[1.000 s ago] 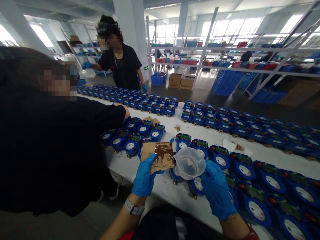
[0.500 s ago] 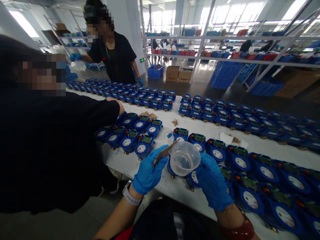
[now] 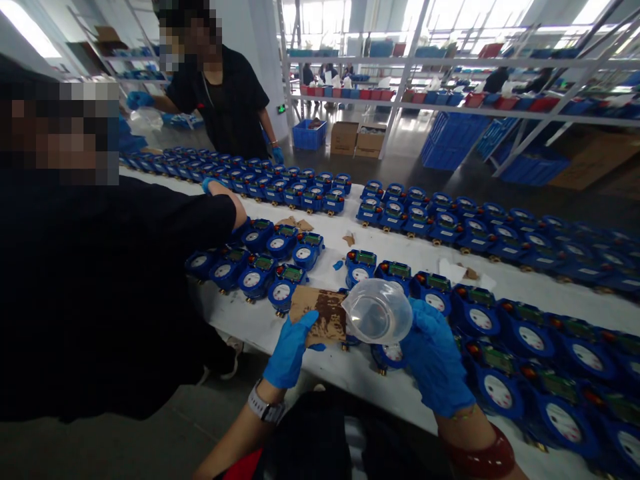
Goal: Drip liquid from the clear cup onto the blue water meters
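Observation:
In my blue-gloved left hand (image 3: 293, 348) is a flat piece of cardboard (image 3: 313, 313), gripped at its lower edge, with a dark wet-looking stain on its right part. My right hand (image 3: 437, 357), gloved too, holds a clear plastic measuring cup (image 3: 380, 312) by its right side. The cup is tilted so that I see into it; whether any liquid is inside I cannot tell. Its spout is at the cardboard's right edge. Both are held above blue water meters (image 3: 360, 267) with white dials and exposed green circuit boards, standing in rows on the table.
More meters (image 3: 445, 233) line the far side of the white-covered table (image 3: 330, 240). Torn cardboard scraps (image 3: 295, 223) and white paper (image 3: 453, 273) lie between the rows. A co-worker (image 3: 100, 267) reaches over the table on my left; another person (image 3: 225, 100) stands across it.
The cardboard has turned from edge-on to flat, showing its stained face. The measuring cup has moved slightly right along with my right hand.

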`<state>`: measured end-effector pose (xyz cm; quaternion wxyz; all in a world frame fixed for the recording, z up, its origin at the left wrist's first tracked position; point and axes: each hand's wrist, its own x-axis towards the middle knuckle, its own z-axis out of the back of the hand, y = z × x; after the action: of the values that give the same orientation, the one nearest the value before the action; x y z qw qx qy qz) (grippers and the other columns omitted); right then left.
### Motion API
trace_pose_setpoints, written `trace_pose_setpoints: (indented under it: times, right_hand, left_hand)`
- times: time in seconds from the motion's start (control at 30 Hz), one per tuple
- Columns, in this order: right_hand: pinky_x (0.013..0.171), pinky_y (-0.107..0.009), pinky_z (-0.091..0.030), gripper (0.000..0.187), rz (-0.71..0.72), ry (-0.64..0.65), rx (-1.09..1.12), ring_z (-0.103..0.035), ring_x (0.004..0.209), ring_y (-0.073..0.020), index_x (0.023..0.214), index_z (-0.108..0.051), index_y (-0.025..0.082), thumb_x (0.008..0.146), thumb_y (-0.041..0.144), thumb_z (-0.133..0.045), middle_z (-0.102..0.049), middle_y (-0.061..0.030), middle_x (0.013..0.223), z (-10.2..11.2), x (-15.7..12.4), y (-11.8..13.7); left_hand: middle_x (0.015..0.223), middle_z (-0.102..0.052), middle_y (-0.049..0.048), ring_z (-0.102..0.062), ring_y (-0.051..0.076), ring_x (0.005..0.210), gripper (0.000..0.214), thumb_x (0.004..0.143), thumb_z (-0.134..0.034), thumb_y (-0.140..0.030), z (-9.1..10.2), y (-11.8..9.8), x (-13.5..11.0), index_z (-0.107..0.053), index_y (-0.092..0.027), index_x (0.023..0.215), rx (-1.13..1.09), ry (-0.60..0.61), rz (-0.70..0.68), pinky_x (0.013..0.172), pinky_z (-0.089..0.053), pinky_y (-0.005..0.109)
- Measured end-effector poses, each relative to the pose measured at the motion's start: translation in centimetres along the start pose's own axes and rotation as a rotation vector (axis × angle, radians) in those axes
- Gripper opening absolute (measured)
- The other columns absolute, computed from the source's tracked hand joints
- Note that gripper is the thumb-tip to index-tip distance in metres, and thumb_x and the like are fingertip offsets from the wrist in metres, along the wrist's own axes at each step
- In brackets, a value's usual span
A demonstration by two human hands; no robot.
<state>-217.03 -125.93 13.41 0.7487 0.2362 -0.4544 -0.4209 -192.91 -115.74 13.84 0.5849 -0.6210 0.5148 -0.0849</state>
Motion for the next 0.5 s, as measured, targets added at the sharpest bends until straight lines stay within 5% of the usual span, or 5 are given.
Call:
trace_pose_setpoints:
  times: [0.17,0.33,0.5]
  right_hand:
    - [0.079,-0.036,-0.054,0.022,0.057,-0.024,-0.023,-0.062,0.081,-0.0171,0.075,-0.072,0.022,0.089,0.029,-0.057,-0.071,-0.004,0.085,-0.8,-0.5,-1.0]
    - [0.083,-0.039,-0.055,0.011,0.03,-0.077,-0.018,-0.065,0.085,-0.0191,0.087,-0.073,0.022,0.086,0.028,-0.064,-0.072,-0.0046,0.092,-0.8,-0.8,-1.6]
    - [0.086,-0.044,-0.058,0.019,-0.029,-0.095,0.009,-0.066,0.094,-0.0239,0.101,-0.072,0.024,0.088,0.035,-0.064,-0.072,-0.0058,0.103,-0.3,-0.4,-0.8]
  left_hand:
    - [0.103,-0.076,0.0103,-0.072,0.025,0.071,0.027,0.071,-0.082,-0.033,0.6,-1.9,-1.0,-0.075,-0.021,0.094,-0.007,-0.004,-0.079,0.05,-0.06,0.033]
    - [0.108,-0.076,0.0111,-0.075,0.026,0.08,0.03,0.083,-0.073,-0.035,0.4,-2.5,-0.4,-0.07,-0.022,0.11,-0.089,-0.082,-0.08,0.052,-0.062,0.034]
    - [0.107,-0.077,0.012,-0.075,0.024,0.079,0.03,0.084,-0.074,-0.027,-0.3,-0.8,-0.1,-0.069,-0.018,0.112,-0.09,-0.083,0.042,0.051,-0.061,0.03]
